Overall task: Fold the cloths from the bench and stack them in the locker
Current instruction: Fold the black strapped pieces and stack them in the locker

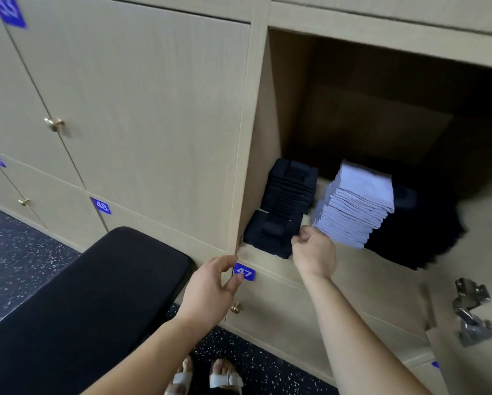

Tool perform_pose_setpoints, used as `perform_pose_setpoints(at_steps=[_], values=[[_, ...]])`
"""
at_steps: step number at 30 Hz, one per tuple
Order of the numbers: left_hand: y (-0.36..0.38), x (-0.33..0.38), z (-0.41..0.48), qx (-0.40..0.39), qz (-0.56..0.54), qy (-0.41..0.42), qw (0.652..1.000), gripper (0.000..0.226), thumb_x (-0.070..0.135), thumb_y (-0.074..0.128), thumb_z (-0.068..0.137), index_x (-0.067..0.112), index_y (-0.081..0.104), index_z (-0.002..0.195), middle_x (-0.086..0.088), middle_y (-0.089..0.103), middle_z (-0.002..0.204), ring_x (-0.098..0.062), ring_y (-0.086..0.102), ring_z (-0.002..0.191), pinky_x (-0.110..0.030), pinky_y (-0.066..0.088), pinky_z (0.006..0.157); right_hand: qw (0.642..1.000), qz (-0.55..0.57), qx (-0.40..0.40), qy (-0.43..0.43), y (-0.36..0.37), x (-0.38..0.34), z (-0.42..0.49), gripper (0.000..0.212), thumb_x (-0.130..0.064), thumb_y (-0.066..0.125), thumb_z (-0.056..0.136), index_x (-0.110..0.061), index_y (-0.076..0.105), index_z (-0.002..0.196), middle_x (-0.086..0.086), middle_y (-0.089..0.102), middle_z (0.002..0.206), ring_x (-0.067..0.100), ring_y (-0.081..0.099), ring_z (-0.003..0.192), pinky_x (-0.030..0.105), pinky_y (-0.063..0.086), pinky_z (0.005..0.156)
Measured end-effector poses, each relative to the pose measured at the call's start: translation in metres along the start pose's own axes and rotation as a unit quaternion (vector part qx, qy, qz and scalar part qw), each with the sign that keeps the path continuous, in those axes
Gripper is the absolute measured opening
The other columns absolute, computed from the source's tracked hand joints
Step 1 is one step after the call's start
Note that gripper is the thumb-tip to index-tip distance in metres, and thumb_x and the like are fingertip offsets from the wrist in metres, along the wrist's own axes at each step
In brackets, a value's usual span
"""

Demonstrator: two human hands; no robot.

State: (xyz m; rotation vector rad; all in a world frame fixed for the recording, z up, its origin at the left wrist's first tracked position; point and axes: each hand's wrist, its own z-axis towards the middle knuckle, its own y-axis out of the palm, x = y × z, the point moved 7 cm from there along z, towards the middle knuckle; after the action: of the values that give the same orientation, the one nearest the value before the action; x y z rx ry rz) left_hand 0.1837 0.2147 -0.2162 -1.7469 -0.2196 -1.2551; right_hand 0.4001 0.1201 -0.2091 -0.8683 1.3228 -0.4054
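Observation:
The open locker (267, 155) holds a tall stack of folded black cloths (291, 189) at the left, a short black stack (267, 236) in front of it, and a tall stack of folded pale lilac cloths (356, 206) in the middle. A dark heap (415, 235) lies at the right. My right hand (314, 253) hovers at the locker's front edge between the short black stack and the lilac stack, fingers loosely curled, holding nothing. My left hand (210, 289) hangs relaxed below the locker's left corner, by the blue "47" tag (244, 271). No cloth lies on the visible part of the black bench (96, 295).
Closed wooden locker doors with brass knobs (53, 124) fill the left. The open door with its metal hinge (471, 312) stands at the right. Lower lockers sit under the open one. The speckled dark floor and my sandalled feet (207, 377) show below.

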Motion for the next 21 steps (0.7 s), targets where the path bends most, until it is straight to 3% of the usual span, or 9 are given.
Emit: perform_pose_setpoints(at_steps=[5, 8, 12, 15, 21], values=[[-0.029, 0.007, -0.034, 0.005, 0.023, -0.003, 1.000, 0.039, 0.034, 0.062, 0.093, 0.024, 0.057, 0.131, 0.014, 0.062, 0.123, -0.006, 0.054, 0.119, -0.025, 0.041, 0.103, 0.996, -0.002, -0.076, -0.046, -0.009, -0.020, -0.055, 0.049, -0.026, 0.058, 0.088, -0.024, 0.052, 0.137, -0.006, 0.065, 0.125, 0.017, 0.059, 0.116, 0.029, 0.046, 0.093], [-0.052, 0.008, -0.062, 0.014, 0.039, -0.009, 0.999, 0.043, 0.033, 0.062, 0.093, 0.020, 0.056, 0.134, 0.010, 0.062, 0.126, -0.009, 0.056, 0.120, -0.029, 0.043, 0.104, 0.989, -0.033, -0.121, -0.082, -0.011, -0.035, -0.098, 0.048, -0.028, 0.058, 0.087, -0.022, 0.054, 0.135, 0.000, 0.063, 0.129, 0.021, 0.057, 0.119, 0.034, 0.047, 0.096], [-0.092, 0.000, -0.106, 0.041, 0.062, -0.023, 0.997, 0.046, 0.031, 0.064, 0.092, 0.018, 0.056, 0.135, 0.005, 0.062, 0.131, -0.012, 0.056, 0.122, -0.027, 0.042, 0.104, 0.977, -0.067, -0.144, -0.145, -0.015, -0.064, -0.161, 0.032, -0.029, 0.057, 0.088, -0.017, 0.063, 0.116, 0.003, 0.066, 0.117, 0.027, 0.059, 0.110, 0.032, 0.049, 0.089], [-0.132, -0.017, -0.143, 0.076, 0.063, -0.041, 0.994, 0.047, 0.031, 0.066, 0.091, 0.018, 0.056, 0.135, 0.004, 0.062, 0.131, -0.013, 0.056, 0.122, -0.028, 0.042, 0.105, 0.966, -0.063, -0.161, -0.193, -0.013, -0.093, -0.206, 0.045, -0.035, 0.057, 0.090, -0.019, 0.056, 0.132, -0.002, 0.061, 0.131, 0.021, 0.056, 0.119, 0.033, 0.048, 0.095], [-0.216, -0.072, -0.232, 0.162, 0.074, -0.095, 0.980, 0.046, 0.032, 0.067, 0.090, 0.019, 0.057, 0.133, 0.005, 0.063, 0.128, -0.013, 0.057, 0.118, -0.030, 0.043, 0.104, 0.930, -0.051, -0.212, -0.296, 0.007, -0.151, -0.308, 0.051, -0.035, 0.056, 0.090, -0.025, 0.050, 0.139, -0.006, 0.056, 0.137, 0.017, 0.052, 0.126, 0.030, 0.042, 0.097]])
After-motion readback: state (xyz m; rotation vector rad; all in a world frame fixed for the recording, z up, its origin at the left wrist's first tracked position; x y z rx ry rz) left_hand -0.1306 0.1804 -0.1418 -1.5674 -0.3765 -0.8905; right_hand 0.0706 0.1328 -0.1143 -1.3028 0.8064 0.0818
